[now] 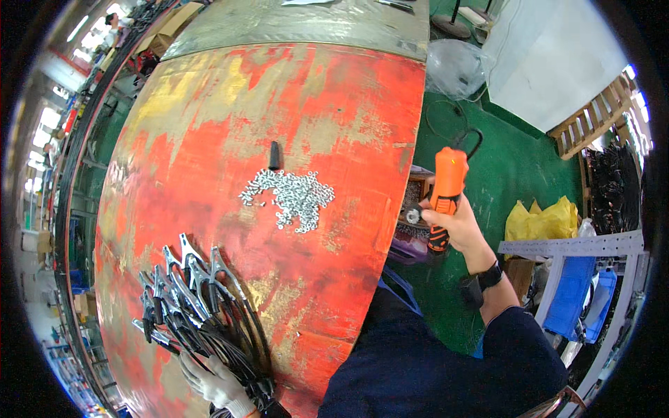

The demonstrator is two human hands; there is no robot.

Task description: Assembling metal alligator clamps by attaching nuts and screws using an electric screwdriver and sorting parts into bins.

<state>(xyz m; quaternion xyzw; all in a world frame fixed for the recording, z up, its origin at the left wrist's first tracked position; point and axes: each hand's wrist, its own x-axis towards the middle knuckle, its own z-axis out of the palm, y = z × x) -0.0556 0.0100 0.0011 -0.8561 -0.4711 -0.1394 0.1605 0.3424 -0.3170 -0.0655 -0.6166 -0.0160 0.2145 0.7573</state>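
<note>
My right hand (pixel 456 224), bare and with a black band on the wrist, is closed around an orange corded power tool (pixel 450 174) beyond the table's right edge. A round grey-and-black piece (pixel 414 215) shows at its fingertips; whether it belongs to the tool I cannot tell. At the lower left, my left hand (pixel 212 383) wears a white glove and is closed over black cables (pixel 240 352), its fingertips partly hidden. Several silver spring clamps (pixel 188 261) fan out from the cables. Small silver nuts or fasteners (pixel 296 197) lie in a loose pile mid-table, touching a black sleeve (pixel 274 155).
The worn red table (pixel 348 272) ends on the right above a green floor (pixel 488 313). Below that edge sits a box of small parts (pixel 416 188). Farther right are a metal rack (pixel 578 244), yellow bags (pixel 540 219) and a wooden pallet (pixel 592 118).
</note>
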